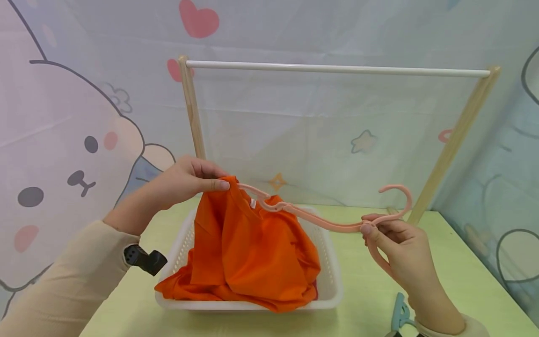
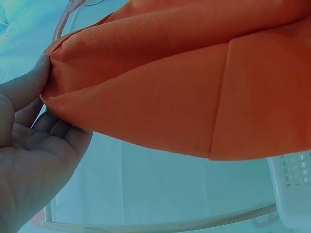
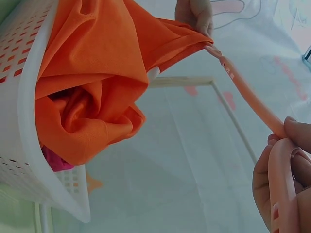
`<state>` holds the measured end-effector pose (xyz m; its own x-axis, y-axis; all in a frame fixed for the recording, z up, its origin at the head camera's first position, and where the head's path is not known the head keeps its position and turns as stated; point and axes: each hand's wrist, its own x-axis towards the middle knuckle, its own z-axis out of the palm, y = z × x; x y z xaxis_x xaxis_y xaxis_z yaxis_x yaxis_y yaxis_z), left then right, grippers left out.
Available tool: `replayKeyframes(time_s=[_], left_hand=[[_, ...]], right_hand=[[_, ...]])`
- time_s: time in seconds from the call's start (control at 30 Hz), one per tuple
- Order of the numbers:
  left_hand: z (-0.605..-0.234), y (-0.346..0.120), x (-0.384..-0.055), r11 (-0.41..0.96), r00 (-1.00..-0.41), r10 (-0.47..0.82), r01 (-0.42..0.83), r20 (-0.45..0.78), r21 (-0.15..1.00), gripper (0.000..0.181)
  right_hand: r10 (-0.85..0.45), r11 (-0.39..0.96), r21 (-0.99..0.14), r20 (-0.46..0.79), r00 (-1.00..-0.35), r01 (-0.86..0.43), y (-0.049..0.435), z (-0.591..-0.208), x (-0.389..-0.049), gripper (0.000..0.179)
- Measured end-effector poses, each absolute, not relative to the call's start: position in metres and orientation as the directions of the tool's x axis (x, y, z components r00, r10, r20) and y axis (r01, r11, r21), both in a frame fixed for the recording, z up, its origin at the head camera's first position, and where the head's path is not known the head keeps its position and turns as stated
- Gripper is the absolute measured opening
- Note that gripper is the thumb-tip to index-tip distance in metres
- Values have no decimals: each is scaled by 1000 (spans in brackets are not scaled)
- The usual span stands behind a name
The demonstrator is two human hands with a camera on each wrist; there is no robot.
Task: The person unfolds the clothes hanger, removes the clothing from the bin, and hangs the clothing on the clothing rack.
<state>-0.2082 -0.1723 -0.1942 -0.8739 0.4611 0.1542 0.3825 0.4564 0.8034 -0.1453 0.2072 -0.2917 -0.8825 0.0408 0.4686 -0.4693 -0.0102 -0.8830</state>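
An orange shirt (image 1: 257,252) rises out of a white basket (image 1: 337,281), its lower part still bunched inside. My left hand (image 1: 195,180) pinches the shirt at the neck and shoulder, thumb on top. A pink clothes hanger (image 1: 324,223) runs from there to the right, one arm's end tucked in at the shirt's collar. At the hanger's middle, just under the hook, my right hand (image 1: 404,250) grips it between thumb and fingers. The hook points up, and the other arm hangs down along the palm. In the left wrist view the shirt's cloth (image 2: 146,92) stretches from the pinching thumb.
Behind the basket stands a rack with a white rail (image 1: 337,69) and wooden posts (image 1: 455,145). A blue-green hanger (image 1: 400,313) lies on the light green table (image 1: 362,281) at the front right. Some magenta cloth (image 3: 57,160) shows in the basket under the shirt.
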Motion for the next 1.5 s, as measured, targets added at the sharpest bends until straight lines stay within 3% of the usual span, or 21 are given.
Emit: replayKeyframes(time_s=[0.33, 0.63, 0.97, 1.27, 1.5], left_hand=[[-203, -160, -204, 508, -823, 558, 443, 110, 739, 22], [-207, -143, -197, 501, -756, 650, 500, 75, 707, 20], [-213, -128, -191, 547, -759, 646, 532, 78, 647, 18], [-222, -114, -188, 506, -724, 680, 576, 114, 642, 17], [-224, -104, -183, 506, -718, 676, 617, 168, 602, 16]], right_hand=[[-70, -87, -900, 433, -899, -427, 207, -293, -145, 21], [-63, 26, -891, 451, -890, -453, 203, -291, -140, 18], [-78, 108, -837, 531, -844, -537, 199, -291, -141, 20], [-116, 169, -778, 593, -797, -605, 188, -294, -141, 18], [-114, 136, -766, 618, -778, -629, 183, -294, -141, 20]])
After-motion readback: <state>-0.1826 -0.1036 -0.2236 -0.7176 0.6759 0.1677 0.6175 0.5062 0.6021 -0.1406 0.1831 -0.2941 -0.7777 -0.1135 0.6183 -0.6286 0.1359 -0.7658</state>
